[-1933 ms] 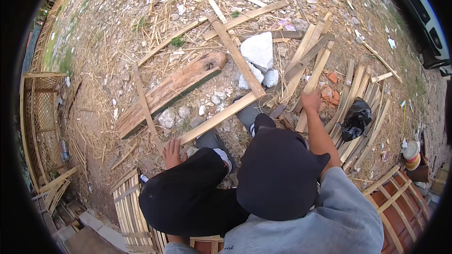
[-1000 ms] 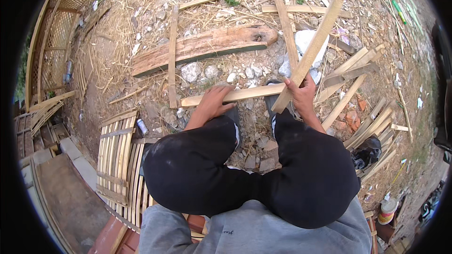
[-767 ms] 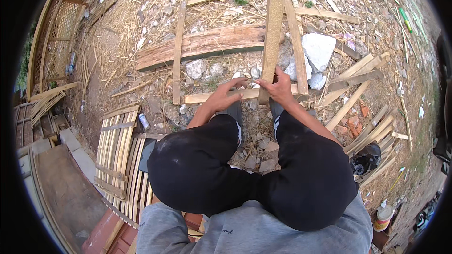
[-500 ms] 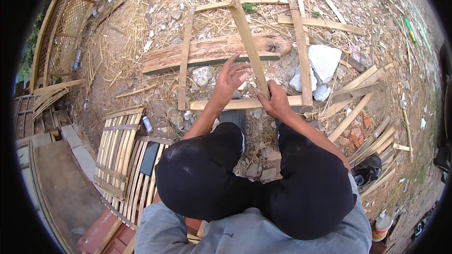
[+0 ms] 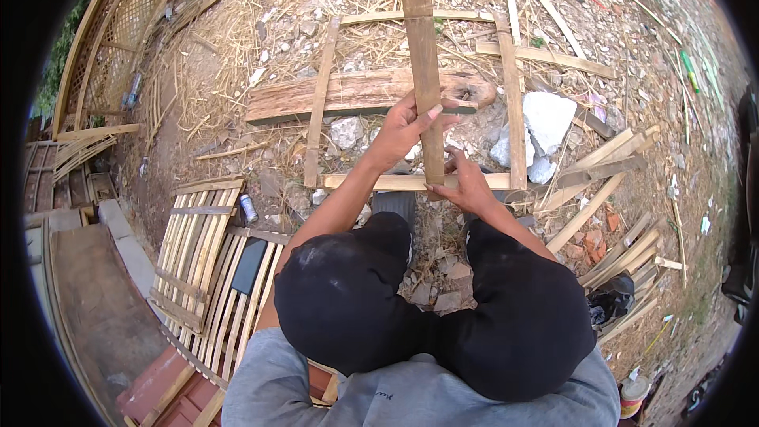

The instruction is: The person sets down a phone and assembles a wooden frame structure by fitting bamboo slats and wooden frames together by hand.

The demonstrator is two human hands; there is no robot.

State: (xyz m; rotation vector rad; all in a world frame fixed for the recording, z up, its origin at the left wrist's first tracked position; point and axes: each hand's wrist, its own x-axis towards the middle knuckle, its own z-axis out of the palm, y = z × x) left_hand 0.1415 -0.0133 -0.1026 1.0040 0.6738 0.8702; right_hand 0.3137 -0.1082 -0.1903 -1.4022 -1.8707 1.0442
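A long brown wooden slat (image 5: 421, 47) rises from the near crosspiece of a rectangular wooden frame (image 5: 318, 111) on the ground and runs out past the picture's top edge. My left hand (image 5: 399, 136) grips this slat around its lower part, thumb across the front and fingers reaching past its right side. Close to the slat's lower end is my right hand (image 5: 468, 188), its thumb tip at the slat and its other fingers apart, not wrapped around it. Beneath the slat, inside the frame, lies a weathered thick plank (image 5: 340, 95) with a dark lower edge.
White stone blocks (image 5: 547, 122) sit beside the frame's right side. A pile of loose slats (image 5: 632, 249) lies to the right, near a black bag (image 5: 613, 296). Slatted panels (image 5: 198, 253) rest at left with a dark flat case (image 5: 249, 266). A lattice panel (image 5: 118, 39) stands far left.
My left hand has gone from open beside the slat to gripping it. The slat has swung more upright, its broad face now showing. My right hand has loosened from its lower end.
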